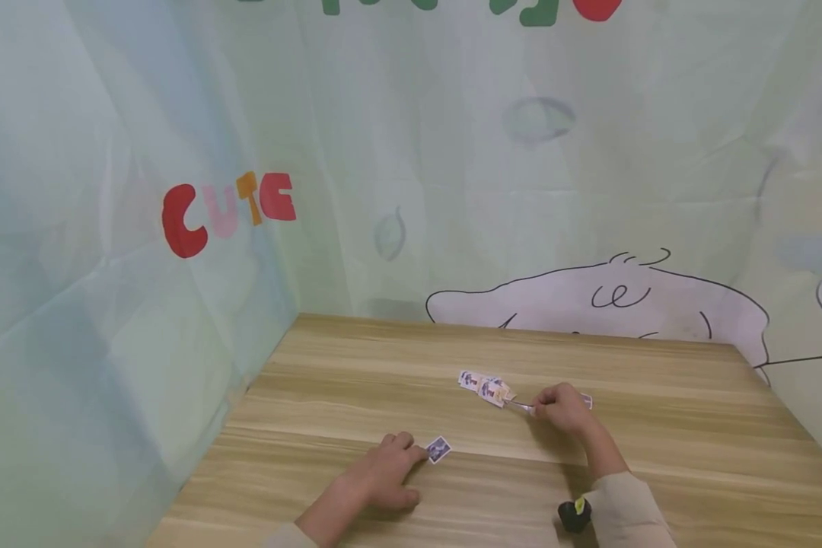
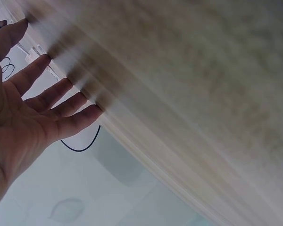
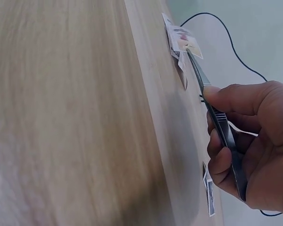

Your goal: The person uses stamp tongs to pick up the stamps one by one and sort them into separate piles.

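Note:
My right hand (image 1: 563,407) holds slim metal tweezers (image 3: 221,125) between thumb and fingers. Their tips meet the edge of a small stamp-like paper (image 3: 188,42) with a printed picture and white border. It lies over other such papers (image 1: 491,389) clustered mid-table. Whether the tips pinch it, I cannot tell. My left hand (image 1: 383,472) rests on the table with fingers spread; in the left wrist view its fingertips (image 2: 70,82) touch or nearly touch the wood. By its index finger lies a dark-pictured stamp (image 1: 438,450).
Another stamp (image 1: 587,400) lies just behind my right hand. A small black object (image 1: 575,515) with a yellow bit sits by the right sleeve. The wooden table (image 1: 301,380) ends at a printed cloth backdrop (image 1: 383,152) at the back and left.

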`<state>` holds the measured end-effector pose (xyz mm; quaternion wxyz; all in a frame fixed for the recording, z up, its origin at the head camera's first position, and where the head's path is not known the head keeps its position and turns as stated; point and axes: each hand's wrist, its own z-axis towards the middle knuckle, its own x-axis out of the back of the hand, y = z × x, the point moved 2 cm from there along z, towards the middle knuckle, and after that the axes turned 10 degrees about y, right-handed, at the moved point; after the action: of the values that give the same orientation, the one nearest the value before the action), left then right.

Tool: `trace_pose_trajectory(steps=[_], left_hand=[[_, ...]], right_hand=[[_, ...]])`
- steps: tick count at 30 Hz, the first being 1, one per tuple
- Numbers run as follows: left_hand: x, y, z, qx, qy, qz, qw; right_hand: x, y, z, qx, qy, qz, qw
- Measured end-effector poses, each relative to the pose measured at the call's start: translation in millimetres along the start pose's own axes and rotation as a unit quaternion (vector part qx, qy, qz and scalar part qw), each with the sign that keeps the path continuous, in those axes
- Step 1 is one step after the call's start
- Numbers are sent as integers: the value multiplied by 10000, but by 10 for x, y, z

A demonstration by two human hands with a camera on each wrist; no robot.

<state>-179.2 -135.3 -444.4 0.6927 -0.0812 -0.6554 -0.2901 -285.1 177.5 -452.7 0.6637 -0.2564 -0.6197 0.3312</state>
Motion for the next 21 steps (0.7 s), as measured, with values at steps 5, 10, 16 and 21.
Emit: trace_pose_trajectory(steps=[5, 10, 16, 21], left_hand=[[6, -3, -3, 8, -9, 17, 10000], [8, -2, 12, -22, 6, -7, 10000], [2, -8, 22, -42, 13, -31, 10000], [-5, -16, 20, -40, 0, -23, 10000]], right_hand=[[0, -17, -4, -154, -55, -35, 9999], [24, -6, -35, -207, 7, -74, 9998], [70, 25, -78, -321, 86, -75, 9994], [93, 62, -119, -298, 152, -94, 9994]])
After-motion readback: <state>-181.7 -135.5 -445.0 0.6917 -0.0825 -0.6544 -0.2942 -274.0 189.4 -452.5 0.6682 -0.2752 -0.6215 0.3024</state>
